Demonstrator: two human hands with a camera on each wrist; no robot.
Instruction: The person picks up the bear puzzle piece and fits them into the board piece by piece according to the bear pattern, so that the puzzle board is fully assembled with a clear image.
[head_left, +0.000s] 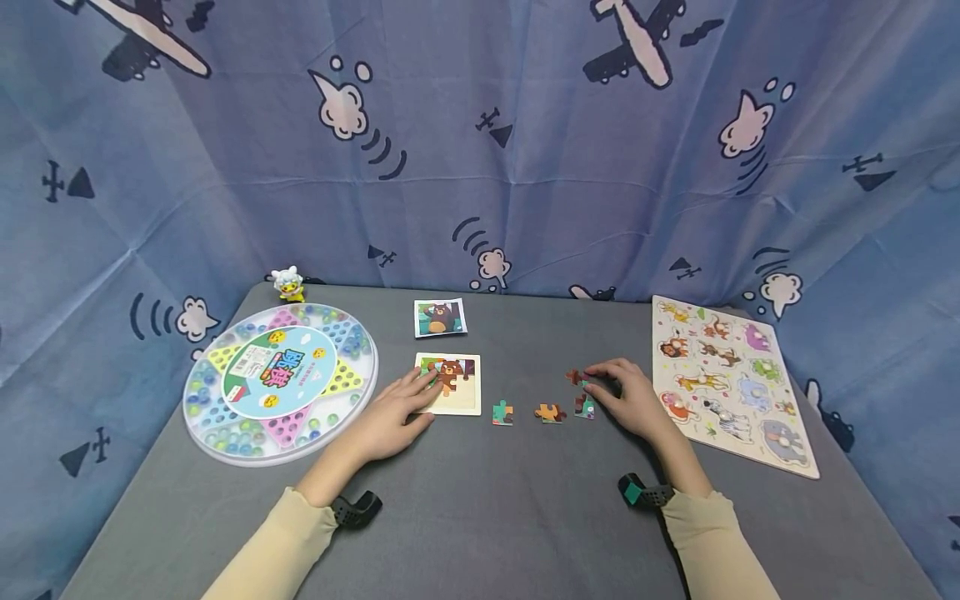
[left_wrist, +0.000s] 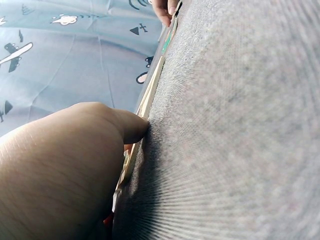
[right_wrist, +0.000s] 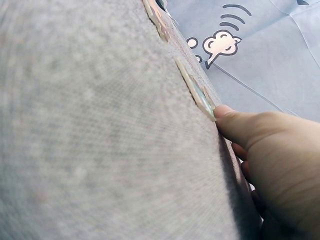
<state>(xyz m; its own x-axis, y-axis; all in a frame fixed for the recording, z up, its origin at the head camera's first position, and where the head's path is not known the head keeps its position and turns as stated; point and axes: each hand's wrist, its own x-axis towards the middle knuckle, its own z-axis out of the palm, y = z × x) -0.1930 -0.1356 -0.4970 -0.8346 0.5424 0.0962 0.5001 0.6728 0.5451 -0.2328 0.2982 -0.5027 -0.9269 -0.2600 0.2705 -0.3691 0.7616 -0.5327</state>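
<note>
While the left hand [head_left: 397,414] rests, fingers extended, on the puzzle board [head_left: 467,397], the right hand [head_left: 628,402] has its thumb at a puzzle piece [head_left: 585,408]; pinch or touch, can't tell! Left of it: the orange piece [head_left: 551,412], then the green piece [head_left: 502,413].

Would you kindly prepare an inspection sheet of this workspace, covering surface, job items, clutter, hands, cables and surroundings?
Surface: grey table.
Job items: partly filled puzzle tray; four visible loose pieces to its right; bear card behind.
Clutter: marble game left, figurine behind it; animal board right.
Hands: left hand rests on the tray; right hand at the rightmost pieces.
Cables: nothing plainly seen.
Surroundings: blue curtain with aeroplane prints.
</note>
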